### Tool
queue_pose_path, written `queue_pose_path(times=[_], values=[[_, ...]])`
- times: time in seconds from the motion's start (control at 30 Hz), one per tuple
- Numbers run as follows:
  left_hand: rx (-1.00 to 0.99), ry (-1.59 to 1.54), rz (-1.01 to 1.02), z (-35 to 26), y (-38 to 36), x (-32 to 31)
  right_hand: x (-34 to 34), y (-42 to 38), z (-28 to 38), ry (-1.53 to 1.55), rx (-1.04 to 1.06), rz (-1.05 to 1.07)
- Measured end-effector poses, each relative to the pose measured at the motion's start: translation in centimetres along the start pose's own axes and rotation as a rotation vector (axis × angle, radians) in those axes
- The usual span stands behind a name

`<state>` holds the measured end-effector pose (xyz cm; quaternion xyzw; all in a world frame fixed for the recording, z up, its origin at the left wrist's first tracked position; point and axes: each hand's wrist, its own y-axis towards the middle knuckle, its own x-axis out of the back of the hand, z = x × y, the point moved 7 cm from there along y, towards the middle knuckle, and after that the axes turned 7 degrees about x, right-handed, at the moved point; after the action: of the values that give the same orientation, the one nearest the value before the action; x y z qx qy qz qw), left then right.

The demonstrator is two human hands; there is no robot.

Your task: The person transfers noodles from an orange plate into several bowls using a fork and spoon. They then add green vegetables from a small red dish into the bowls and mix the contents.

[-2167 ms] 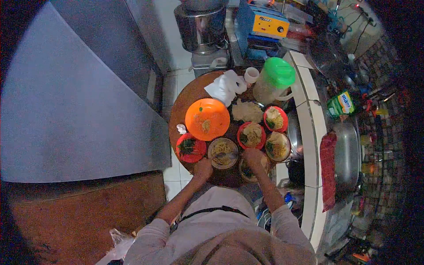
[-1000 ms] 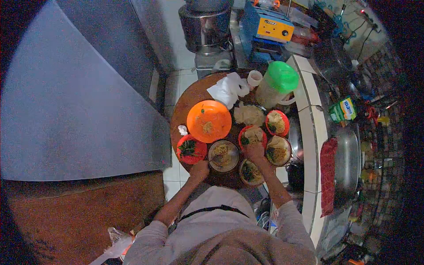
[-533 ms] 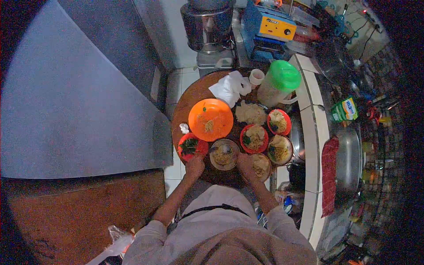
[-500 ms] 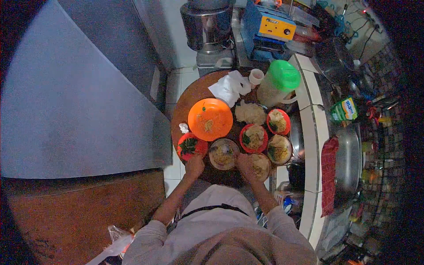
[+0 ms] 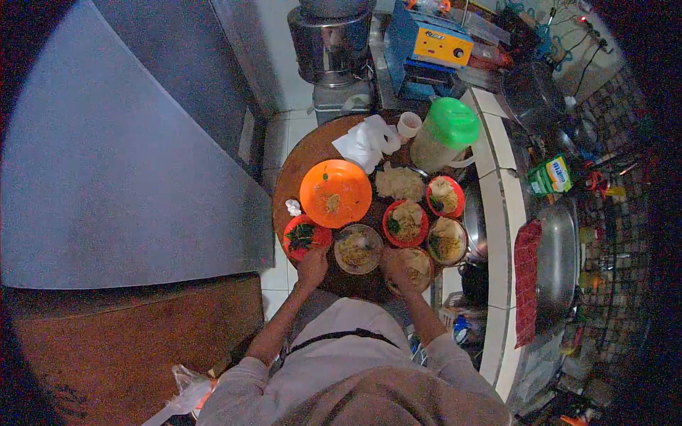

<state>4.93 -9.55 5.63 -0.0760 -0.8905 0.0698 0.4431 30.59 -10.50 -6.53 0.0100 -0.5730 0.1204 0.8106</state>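
My left hand (image 5: 312,268) is at the lower right edge of a red bowl (image 5: 290,245) holding dark green leafy vegetables (image 5: 302,236). Its fingers look closed; what they hold is too small to make out. Between my hands stands a bowl of noodles (image 5: 357,249) with something pale on top. My right hand (image 5: 399,268) lies at the left side of another noodle bowl (image 5: 420,272) and covers part of it. Its fingers seem curled, and anything inside them is hidden.
On the round brown table (image 5: 298,145) are an orange plate (image 5: 335,192), white tissue (image 5: 366,142), a cup (image 5: 408,125), a green-lidded pitcher (image 5: 455,123), a pale heap of crackers or noodles (image 5: 400,182), and several filled bowls. A tiled counter (image 5: 502,263) borders the right side.
The view has shifted slightly, so the table and dishes appear a few pixels farther left. Both hands stay near the same bowls, with little visible movement.
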Motion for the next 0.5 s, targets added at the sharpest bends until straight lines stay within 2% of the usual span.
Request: queue_pose_path(times=[0.13,0.3,0.37,0.4,0.47,0.5], values=[[-0.015,0.07,-0.04,-0.5,0.2,0.5,0.3,0.3,0.8,-0.066,-0.087,0.132],[-0.088,-0.029,-0.11,-1.0,0.4,1.5,2.9,-0.3,3.9,-0.131,-0.169,0.265],[-0.066,-0.017,-0.069,-0.8,0.5,1.3,9.4,-1.0,9.5,0.04,0.199,-0.099],[-0.042,-0.003,-0.028,-0.5,0.5,1.1,4.5,-2.2,7.5,0.041,0.2,-0.098],[-0.048,-0.002,-0.037,0.1,0.4,0.4,-4.6,-0.8,3.4,-0.334,0.049,-0.071],[-0.056,-0.001,-0.046,0.3,0.3,0.1,-3.3,-1.0,4.5,-0.332,0.049,-0.07]])
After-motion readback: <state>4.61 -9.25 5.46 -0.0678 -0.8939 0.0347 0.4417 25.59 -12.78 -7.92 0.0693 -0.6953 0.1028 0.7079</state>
